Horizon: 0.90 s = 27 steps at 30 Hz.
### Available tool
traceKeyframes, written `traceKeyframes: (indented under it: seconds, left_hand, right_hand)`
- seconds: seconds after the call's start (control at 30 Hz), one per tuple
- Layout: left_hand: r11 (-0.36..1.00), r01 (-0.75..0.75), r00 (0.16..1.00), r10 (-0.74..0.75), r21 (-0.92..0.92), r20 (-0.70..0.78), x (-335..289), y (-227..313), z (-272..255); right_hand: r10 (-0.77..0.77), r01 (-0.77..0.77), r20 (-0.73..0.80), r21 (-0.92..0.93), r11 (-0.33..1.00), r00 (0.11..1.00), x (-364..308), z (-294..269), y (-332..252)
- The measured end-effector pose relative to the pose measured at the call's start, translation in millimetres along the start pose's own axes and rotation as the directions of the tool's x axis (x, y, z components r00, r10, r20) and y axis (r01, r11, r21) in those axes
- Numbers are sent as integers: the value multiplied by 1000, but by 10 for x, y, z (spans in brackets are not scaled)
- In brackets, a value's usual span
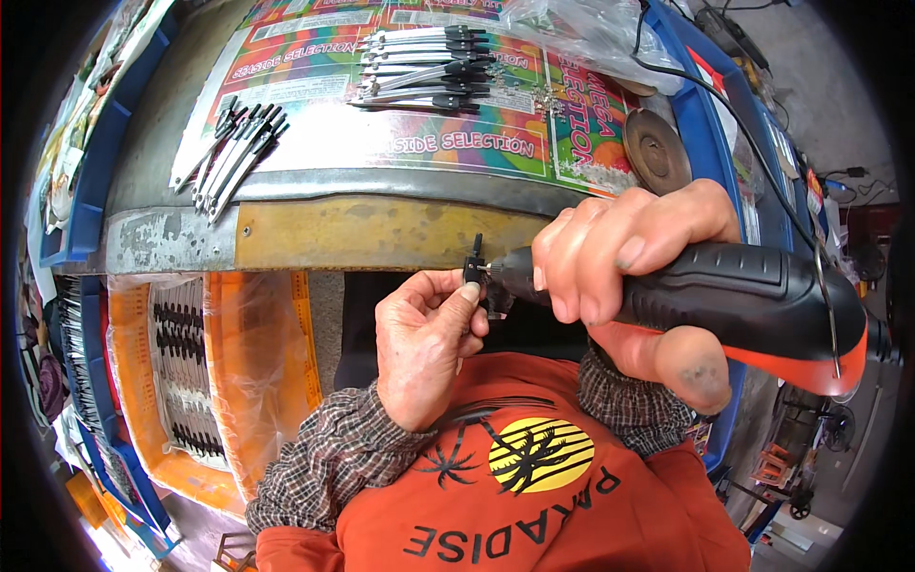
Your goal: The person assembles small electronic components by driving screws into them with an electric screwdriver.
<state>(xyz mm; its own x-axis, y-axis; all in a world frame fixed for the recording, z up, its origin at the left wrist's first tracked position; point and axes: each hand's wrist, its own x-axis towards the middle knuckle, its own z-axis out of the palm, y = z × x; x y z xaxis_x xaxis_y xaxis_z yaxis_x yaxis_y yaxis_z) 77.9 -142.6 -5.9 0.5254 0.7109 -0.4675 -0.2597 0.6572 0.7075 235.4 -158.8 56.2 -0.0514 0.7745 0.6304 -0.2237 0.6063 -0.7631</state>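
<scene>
Thumb and fingers of my left hand point(419, 338) pinch a small black part point(474, 265) just off the table's near edge. A thin black end of it points up, away from me; the rest is hidden by my fingers. My right hand point(639, 248) wraps round a black electric screwdriver point(753, 286) with an orange-red rear end, lying nearly level. Its bit points left and meets the black part, or comes very close to it. Farther back, silver strips with black ends lie in a stack point(424, 71), and more form a fanned group point(238, 157) at the left.
Small shiny bits point(548, 100) lie on the printed sheet point(315, 133), beside a round brown dish point(656, 148). Clear plastic point(586, 33) covers the far right corner. A black cable point(734, 119) runs down the right side. An orange crate point(224, 381) of similar strips stands lower left.
</scene>
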Motion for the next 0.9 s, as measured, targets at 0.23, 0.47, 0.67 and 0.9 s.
traceKeyframes:
  seconds: [0.23,0.47,0.67,0.9]
  left_hand:
    - [999,33,999,-33,-18,-17,-22,17,20]
    - [999,44,999,-44,-15,-20,-24,24,31]
    - [999,49,999,-49,-18,-18,-35,53,40]
    - [999,38,999,-37,-28,14,-18,37,44]
  right_hand:
    - [106,-94,65,-165,982,992,94,86,-63]
    - [115,-116,-12,-7,993,993,96,174,-40]
    - [151,-154,-30,-83,985,988,82,175,-75]
    - [177,-169,66,-115,979,982,132,12,-106]
